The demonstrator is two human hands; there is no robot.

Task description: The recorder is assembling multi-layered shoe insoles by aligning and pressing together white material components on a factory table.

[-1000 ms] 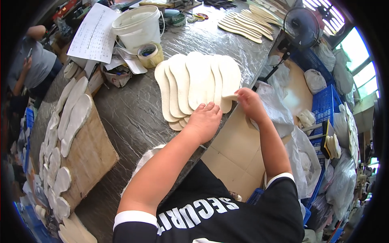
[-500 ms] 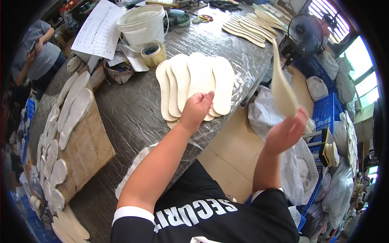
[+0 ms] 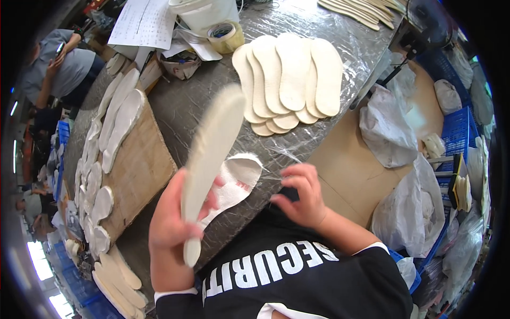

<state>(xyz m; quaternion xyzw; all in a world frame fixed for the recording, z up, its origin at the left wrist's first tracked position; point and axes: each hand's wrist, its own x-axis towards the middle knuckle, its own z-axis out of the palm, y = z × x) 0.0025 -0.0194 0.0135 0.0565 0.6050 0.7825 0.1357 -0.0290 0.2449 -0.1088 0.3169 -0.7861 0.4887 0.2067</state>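
A cream insole, blurred by motion, stands tilted in my left hand, whose fingers wrap round its lower part. Behind it a single white insole with a small red print lies on the dark table, partly covered by that hand. My right hand is at the table's near edge, to the right of the white insole, fingers apart and nothing in them. Farther off, a fanned stack of cream insoles rests on the table, neither hand touching it.
A brown board bearing several white insoles lies at the left. A white bucket, a tape roll and a paper sheet are at the back. White bags and blue crates stand on the right. Another person is far left.
My left hand has left the stack and come nearer, now holding an insole. The right hand, which held a raised insole at the right, has moved in leftward, empty. The view has shifted.
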